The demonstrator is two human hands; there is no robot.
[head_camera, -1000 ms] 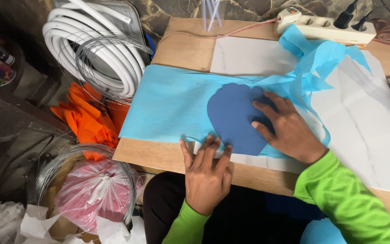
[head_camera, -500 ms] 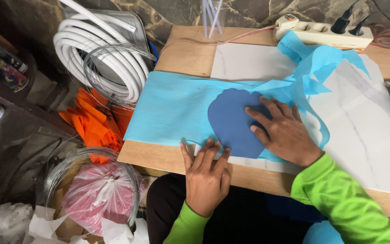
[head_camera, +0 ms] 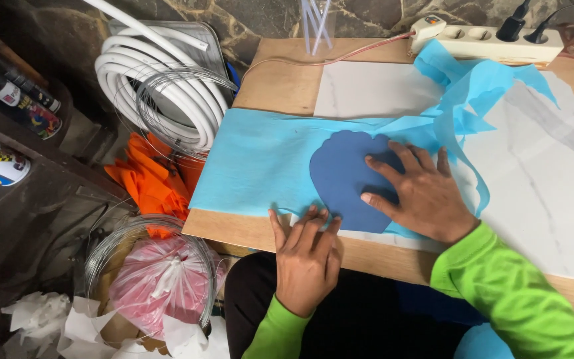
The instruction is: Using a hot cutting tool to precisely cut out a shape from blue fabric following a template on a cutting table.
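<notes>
A dark blue petal-shaped paper cutout [head_camera: 343,179] lies on a light blue crepe paper sheet [head_camera: 254,163] spread over a wooden table [head_camera: 280,83]. My right hand [head_camera: 423,193] lies flat on the cutout's right side with fingers spread, pressing it down. My left hand [head_camera: 305,259] rests flat at the table's near edge, fingertips on the lower border of the light blue sheet. Both arms wear bright green sleeves. Loose light blue paper strips [head_camera: 473,93] trail to the right over a white marble-pattern board [head_camera: 546,193].
A white power strip [head_camera: 493,40] with plugs lies at the table's back edge. Left of the table are coiled white tubing [head_camera: 161,93], wire coils [head_camera: 151,266], orange paper [head_camera: 147,183], a pink plastic bag [head_camera: 161,279], and spray cans [head_camera: 8,100] on a dark shelf.
Both hands stay nearly still on the paper. The camera view has shifted slightly, so the scene sits a little further right and lower in the frame.
</notes>
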